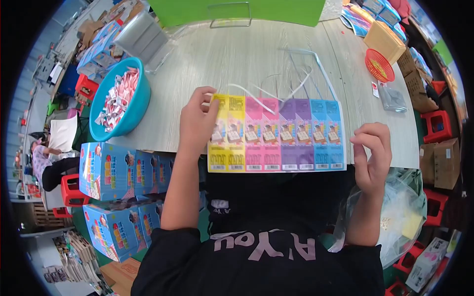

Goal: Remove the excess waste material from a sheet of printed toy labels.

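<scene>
I see a 4-colour sheet (pixel 271 135) at the table's (pixel 207 59) near edge. The left hand (pixel 197 118) pinches its left side; the right hand (pixel 373 153) curls just beside, fingertip contact unclear. Probably light, bendy, slick: I'd hold both side edges.

You're in a blk T-shirt (pixel 276 272) w/ short plain blk L sleeve (pixel 160 252) & R sleeve (pixel 364 262). Lg. pale-grey lettering (pixel 264 245) across the chest; sm. pale print (pixel 219 204) farther down, L side, can't tell if shirt or trousers. Your L hand (pixel 198 116) & R hand (pixel 371 153) are bare, forearms (pixel 178 193) too.
</scene>
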The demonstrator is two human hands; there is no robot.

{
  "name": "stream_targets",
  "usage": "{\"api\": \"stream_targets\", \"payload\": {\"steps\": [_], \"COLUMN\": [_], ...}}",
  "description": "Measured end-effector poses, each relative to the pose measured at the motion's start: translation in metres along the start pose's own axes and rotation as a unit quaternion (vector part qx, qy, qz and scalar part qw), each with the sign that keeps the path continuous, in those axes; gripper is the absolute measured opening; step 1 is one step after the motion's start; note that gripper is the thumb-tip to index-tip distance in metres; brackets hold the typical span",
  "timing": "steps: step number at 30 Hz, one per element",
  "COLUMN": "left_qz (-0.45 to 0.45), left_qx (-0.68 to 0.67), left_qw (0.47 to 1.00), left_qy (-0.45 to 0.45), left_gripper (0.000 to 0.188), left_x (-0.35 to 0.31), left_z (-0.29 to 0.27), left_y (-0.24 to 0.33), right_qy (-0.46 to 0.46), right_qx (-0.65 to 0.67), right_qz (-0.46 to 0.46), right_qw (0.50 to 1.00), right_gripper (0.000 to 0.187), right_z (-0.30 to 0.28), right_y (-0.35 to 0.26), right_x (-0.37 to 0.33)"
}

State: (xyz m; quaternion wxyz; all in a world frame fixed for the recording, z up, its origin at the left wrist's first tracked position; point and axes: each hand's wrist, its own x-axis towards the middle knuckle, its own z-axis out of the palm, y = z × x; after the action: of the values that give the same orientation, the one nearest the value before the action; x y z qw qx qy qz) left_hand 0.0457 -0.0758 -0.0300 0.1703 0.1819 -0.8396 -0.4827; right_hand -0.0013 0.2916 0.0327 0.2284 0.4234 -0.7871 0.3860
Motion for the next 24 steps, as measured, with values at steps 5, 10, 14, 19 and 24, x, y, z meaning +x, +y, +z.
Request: {"api": "stream_targets", "payload": {"steps": [5, 10, 14, 19, 24], "left_qz": [0.063, 0.104, 0.106, 0.155, 0.17], "left_qx": [0.054, 0.068, 0.119, 0.104, 0.123], "left_qw": [0.997, 0.992, 0.987, 0.982, 0.978], "left_qy": [-0.004, 0.012, 0.009, -0.005, 0.005], "left_gripper": [0.016, 0.012, 0.011, 0.009, 0.009], "left_x": [-0.001, -0.004, -0.005, -0.006, -0.009], "left_z": [0.002, -0.012, -0.018, -0.023, -0.02], "left_y": [-0.011, -0.026, -0.034, -0.043, -0.045], "right_qy": [-0.106, -0.304, -0.357, -0.335, -0.283], "right_qx": [-0.02, 0.036, 0.089, 0.039, 0.028], "right_qz": [0.0, -0.048, -0.069, -0.023, -0.011], "right_qw": [0.994, 0.951, 0.927, 0.941, 0.959], "right_gripper": [0.023, 0.026, 0.028, 0.041, 0.053], "right_z": [0.023, 0.07, 0.119, 0.186, 0.217], "right_y": [-0.007, -0.033, -0.064, -0.073, -0.063], "right_x": [0.02, 0.033, 0.035, 0.045, 0.039]}}
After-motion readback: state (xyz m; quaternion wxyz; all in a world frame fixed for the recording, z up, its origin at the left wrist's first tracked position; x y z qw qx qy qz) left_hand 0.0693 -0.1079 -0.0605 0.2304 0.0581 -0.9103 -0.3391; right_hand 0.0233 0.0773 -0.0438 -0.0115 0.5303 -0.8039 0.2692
